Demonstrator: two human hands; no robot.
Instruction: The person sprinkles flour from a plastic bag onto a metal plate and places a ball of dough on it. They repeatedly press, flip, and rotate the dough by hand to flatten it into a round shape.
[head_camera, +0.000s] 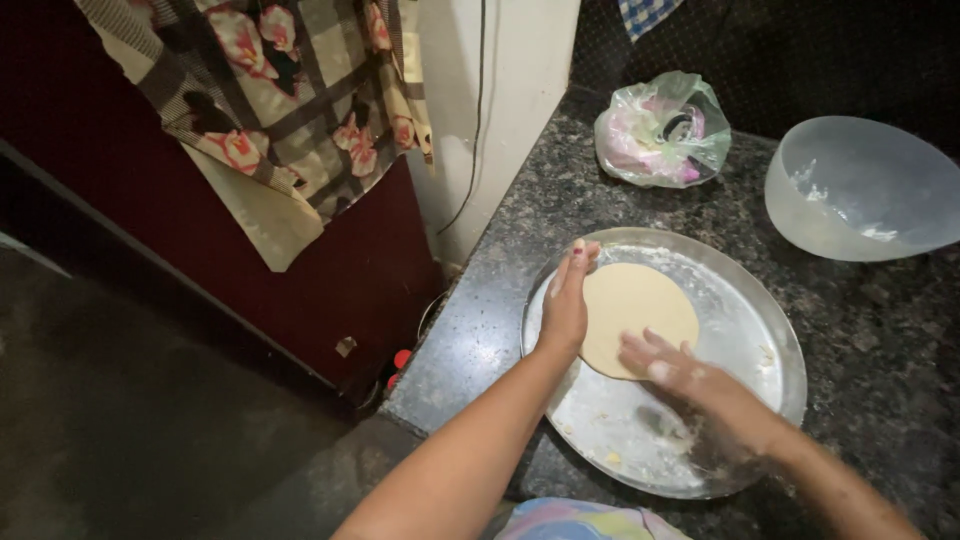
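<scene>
Pressing my flat, open left hand (566, 300) against the edge of the round dough (636, 312) on the big metal plate (770, 330). My open right hand (690, 380) rests on its near edge, holding nothing.

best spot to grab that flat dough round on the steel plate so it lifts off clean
Probably the far right edge of the dough round, coming from the bowl side. It lies thin and flat on the steel plate, so only the rim offers purchase. The left hand stands against its left edge and the right hand covers the near edge. Slide fingertips under rather than pinching.
</scene>
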